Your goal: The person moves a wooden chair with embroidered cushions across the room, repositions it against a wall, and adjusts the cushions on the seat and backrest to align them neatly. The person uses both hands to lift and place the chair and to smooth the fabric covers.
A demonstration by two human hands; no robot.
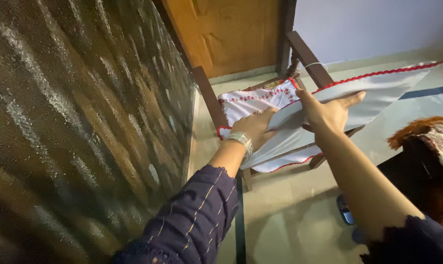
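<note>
A white cloth (382,90) with a red scalloped edge and small red embroidery lies over a wooden chair (307,56). My left hand (255,128), with a silver bangle at the wrist, presses flat on the cloth near the chair's seat. My right hand (329,111) grips the cloth's upper layer, thumb on top and fingers stretched along it, holding that layer up off the seat. The cloth runs on to the right, past the chair, to a corner near the frame's edge. Both arms wear dark blue sleeves with thin light stitching.
A dark, glittery patterned wall (84,122) fills the left side. A wooden door (231,34) stands behind the chair. At the right is a dark piece of furniture with a brown and white cover (436,134). A blue slipper (345,211) lies on the pale floor.
</note>
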